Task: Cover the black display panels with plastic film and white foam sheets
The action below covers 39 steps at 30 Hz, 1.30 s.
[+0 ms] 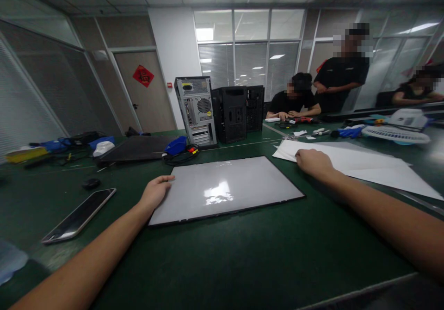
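A flat white panel (239,180) with a thin black frame lies on the green table, its glossy face reflecting light. At its left edge is my left hand (156,190), closed on the rim with fingertips over the white face. To the right, a loose stack of white sheets (367,159) is spread on the table. My right hand (314,163) is closed on the left end of those sheets, with fingers curled down and partly hidden.
A phone (79,215) and black mouse (91,183) lie on the left. Behind the panel stand a silver computer case (196,111) and black cases (231,114). A dark flat panel (142,149) and blue connector (175,145) lie back left. People sit and stand beyond the table.
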{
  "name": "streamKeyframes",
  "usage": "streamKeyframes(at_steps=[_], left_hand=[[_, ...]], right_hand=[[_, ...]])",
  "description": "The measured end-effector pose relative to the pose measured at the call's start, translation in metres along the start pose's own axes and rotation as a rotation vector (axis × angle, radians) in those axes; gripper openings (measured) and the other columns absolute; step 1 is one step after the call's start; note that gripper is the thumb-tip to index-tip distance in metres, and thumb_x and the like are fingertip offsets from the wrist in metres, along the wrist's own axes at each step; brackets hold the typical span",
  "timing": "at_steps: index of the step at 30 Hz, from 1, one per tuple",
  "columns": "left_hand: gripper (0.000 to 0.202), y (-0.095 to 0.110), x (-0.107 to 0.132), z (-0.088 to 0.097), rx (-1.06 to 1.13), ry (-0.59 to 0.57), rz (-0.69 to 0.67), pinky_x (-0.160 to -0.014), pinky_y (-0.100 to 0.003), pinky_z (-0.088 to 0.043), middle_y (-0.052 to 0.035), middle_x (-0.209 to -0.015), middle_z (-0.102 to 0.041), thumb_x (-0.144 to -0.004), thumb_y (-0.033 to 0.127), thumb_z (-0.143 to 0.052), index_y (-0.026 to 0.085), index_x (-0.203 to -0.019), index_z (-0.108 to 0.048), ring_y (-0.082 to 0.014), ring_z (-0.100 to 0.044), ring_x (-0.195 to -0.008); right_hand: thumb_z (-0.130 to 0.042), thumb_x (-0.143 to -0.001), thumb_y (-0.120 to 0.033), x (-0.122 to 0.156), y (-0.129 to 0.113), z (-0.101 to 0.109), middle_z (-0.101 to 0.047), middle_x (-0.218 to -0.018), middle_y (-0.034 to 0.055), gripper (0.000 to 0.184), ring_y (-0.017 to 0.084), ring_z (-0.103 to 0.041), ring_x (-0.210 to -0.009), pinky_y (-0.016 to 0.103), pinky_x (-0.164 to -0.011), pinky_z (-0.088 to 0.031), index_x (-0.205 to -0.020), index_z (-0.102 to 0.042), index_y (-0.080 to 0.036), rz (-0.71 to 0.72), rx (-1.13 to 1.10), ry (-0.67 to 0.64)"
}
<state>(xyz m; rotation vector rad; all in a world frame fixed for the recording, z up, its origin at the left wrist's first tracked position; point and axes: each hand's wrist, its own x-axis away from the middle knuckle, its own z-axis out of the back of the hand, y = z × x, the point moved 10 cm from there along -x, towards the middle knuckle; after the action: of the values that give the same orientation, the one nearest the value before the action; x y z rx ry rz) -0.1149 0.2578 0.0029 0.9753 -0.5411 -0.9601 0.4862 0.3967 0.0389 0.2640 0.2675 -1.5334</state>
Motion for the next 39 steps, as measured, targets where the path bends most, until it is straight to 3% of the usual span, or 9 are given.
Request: streamKeyframes(at_steps=[2, 7, 9, 11, 16, 20, 26, 32, 39], left_hand=[[0.044, -0.002, -0.002, -0.001, 0.012, -0.007, 0.000, -0.048, -0.025, -0.039, 0.0006, -0.065, -0.068, -0.066, 0.018, -0.063, 0.021, -0.108, -0.074, -0.0150, -0.056, -0.050], [0.043, -0.004, -0.003, -0.002, 0.034, -0.011, 0.010, -0.049, -0.025, -0.039, -0.0001, -0.069, -0.069, -0.065, 0.017, -0.063, 0.021, -0.107, -0.073, -0.0144, -0.055, -0.051], [0.042, -0.003, -0.002, -0.002, 0.026, -0.009, 0.008, -0.049, -0.025, -0.039, -0.0007, -0.069, -0.069, -0.066, 0.016, -0.062, 0.021, -0.107, -0.073, -0.0152, -0.056, -0.052], [0.041, 0.000, 0.000, -0.002, 0.015, -0.003, 0.002, -0.050, -0.026, -0.040, -0.0011, -0.069, -0.069, -0.066, 0.016, -0.063, 0.021, -0.105, -0.074, -0.0162, -0.058, -0.055], [0.038, 0.007, 0.007, 0.000, 0.004, 0.008, 0.009, -0.051, -0.026, -0.041, -0.0016, -0.070, -0.069, -0.067, 0.015, -0.063, 0.021, -0.103, -0.074, -0.0172, -0.058, -0.056], [0.037, 0.009, 0.010, 0.001, 0.000, 0.011, 0.010, -0.050, -0.026, -0.041, -0.0018, -0.071, -0.070, -0.067, 0.015, -0.063, 0.021, -0.102, -0.075, -0.0172, -0.059, -0.057], [0.037, 0.010, 0.009, 0.000, -0.004, 0.008, -0.001, -0.052, -0.025, -0.042, -0.0020, -0.075, -0.072, -0.068, 0.016, -0.063, 0.019, -0.103, -0.074, -0.0156, -0.060, -0.057], [0.035, 0.011, 0.010, -0.001, 0.025, -0.001, -0.006, -0.055, -0.026, -0.045, -0.0037, -0.078, -0.073, -0.069, 0.015, -0.062, 0.018, -0.103, -0.073, -0.0179, -0.064, -0.064], [0.036, 0.013, 0.014, 0.001, -0.030, 0.006, 0.000, -0.054, -0.026, -0.043, -0.0030, -0.079, -0.073, -0.070, 0.017, -0.063, 0.021, -0.103, -0.074, -0.0178, -0.062, -0.063]], right_hand=[[-0.039, -0.092, -0.051, 0.008, -0.024, 0.014, -0.069, -0.106, 0.0181, 0.048, 0.034, -0.065, -0.095, 0.048, -0.084, -0.049, -0.110, -0.071, -0.019, 0.088, -0.127, 0.027], [-0.020, -0.097, -0.059, 0.035, -0.084, 0.040, -0.068, -0.116, 0.0139, 0.065, 0.026, -0.067, -0.096, 0.040, -0.080, -0.054, -0.136, -0.054, -0.019, 0.429, -0.927, -0.139], [-0.024, -0.097, -0.061, 0.035, -0.081, 0.046, -0.067, -0.119, 0.0124, 0.064, 0.027, -0.064, -0.104, 0.043, -0.088, -0.051, -0.136, -0.054, -0.020, 0.454, -0.830, -0.074], [-0.035, -0.093, -0.063, 0.033, -0.074, 0.039, -0.066, -0.122, 0.0096, 0.059, 0.030, -0.060, -0.111, 0.046, -0.096, -0.046, -0.128, -0.062, -0.024, 0.450, -0.504, -0.021], [-0.041, -0.090, -0.062, 0.027, -0.060, 0.000, -0.070, -0.111, 0.0113, 0.054, 0.031, -0.064, -0.102, 0.045, -0.089, -0.047, -0.112, -0.072, -0.023, 0.396, -0.102, -0.149], [-0.041, -0.090, -0.063, 0.034, -0.078, 0.009, -0.071, -0.105, 0.0121, 0.055, 0.031, -0.065, -0.097, 0.043, -0.084, -0.048, -0.111, -0.072, -0.023, 0.406, -0.109, -0.091], [-0.036, -0.097, -0.053, 0.054, -0.111, 0.044, -0.073, -0.100, 0.0053, 0.049, 0.019, -0.068, -0.082, 0.033, -0.079, -0.052, -0.114, -0.070, -0.022, 0.613, -0.558, -0.045], [-0.044, -0.095, -0.048, 0.065, -0.122, 0.030, -0.070, -0.112, 0.0046, 0.040, 0.023, -0.065, -0.101, 0.036, -0.091, -0.048, -0.106, -0.074, -0.024, 0.797, -0.355, -0.096], [-0.043, -0.095, -0.044, 0.061, -0.122, 0.023, -0.069, -0.115, 0.0072, 0.041, 0.024, -0.063, -0.103, 0.039, -0.093, -0.047, -0.111, -0.072, -0.021, 0.769, -0.212, -0.039]])
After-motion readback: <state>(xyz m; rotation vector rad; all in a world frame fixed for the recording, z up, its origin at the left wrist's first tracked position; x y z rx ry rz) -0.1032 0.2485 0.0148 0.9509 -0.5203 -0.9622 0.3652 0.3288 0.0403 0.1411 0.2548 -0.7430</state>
